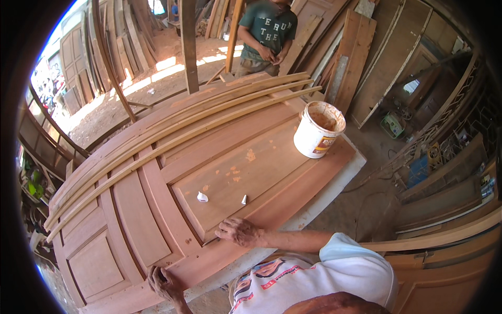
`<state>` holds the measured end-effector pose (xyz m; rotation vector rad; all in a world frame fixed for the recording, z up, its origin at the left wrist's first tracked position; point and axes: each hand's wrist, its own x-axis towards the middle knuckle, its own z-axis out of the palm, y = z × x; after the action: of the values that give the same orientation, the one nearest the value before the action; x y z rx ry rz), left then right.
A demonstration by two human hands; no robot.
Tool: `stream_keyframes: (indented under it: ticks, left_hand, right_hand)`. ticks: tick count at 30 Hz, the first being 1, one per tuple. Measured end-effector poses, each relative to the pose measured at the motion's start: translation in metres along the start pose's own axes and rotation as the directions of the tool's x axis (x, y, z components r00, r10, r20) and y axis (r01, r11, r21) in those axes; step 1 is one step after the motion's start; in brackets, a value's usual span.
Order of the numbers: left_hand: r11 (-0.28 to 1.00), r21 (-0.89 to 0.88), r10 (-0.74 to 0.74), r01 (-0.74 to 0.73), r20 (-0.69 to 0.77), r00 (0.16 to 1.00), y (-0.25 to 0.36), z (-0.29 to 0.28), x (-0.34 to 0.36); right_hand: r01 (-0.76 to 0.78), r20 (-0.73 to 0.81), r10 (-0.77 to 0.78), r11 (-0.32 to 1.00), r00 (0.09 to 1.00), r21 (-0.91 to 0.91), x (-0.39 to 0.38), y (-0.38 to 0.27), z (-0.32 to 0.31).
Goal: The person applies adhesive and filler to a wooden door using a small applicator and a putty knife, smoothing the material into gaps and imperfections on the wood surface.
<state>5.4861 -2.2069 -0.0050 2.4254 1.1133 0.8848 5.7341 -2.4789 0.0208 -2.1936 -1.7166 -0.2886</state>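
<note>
A panelled wooden door (185, 269) lies flat in front of me. My left hand (166, 285) rests on its near edge with curled fingers; what they hold, if anything, is hidden. Farther right, my right hand (240, 233) lies palm down by the near corner of a raised panel (219, 180), its fingers loosely bent and slightly apart. Beyond it on that panel are a small white cap-like piece (202, 197) and a small white cone-shaped piece (244, 199). Pale orange filler patches (251, 155) mark the panel's surface.
A white bucket (310, 137) smeared inside with orange-brown paste stands on the door's right end. Long thin wooden strips (191, 113) lie along the far side. Beyond stands another person (267, 34). Boards (351, 57) lean behind, and a wooden post (188, 47) rises past the far edge.
</note>
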Motion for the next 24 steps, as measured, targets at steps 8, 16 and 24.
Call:
stream_keyframes:
  ticks: [8, 16, 24]
  left_hand:
    - [0.999, -0.030, 0.014, -0.015, -0.023, 1.000, -0.003, 0.002, -0.001]
    - [1.000, 0.003, 0.011, -0.011, -0.021, 1.000, 0.005, -0.003, 0.000]
    - [0.999, -0.030, -0.028, 0.027, -0.024, 0.999, -0.002, 0.000, -0.001]
  right_hand:
    - [-0.044, -0.002, 0.044, 0.999, 0.999, 0.028, -0.001, -0.008, 0.002]
    - [-0.096, 0.035, 0.096, 0.995, 0.995, 0.014, 0.002, -0.022, -0.014]
    - [-0.076, 0.206, 0.081, 0.997, 0.975, -0.033, 0.018, -0.018, -0.027]
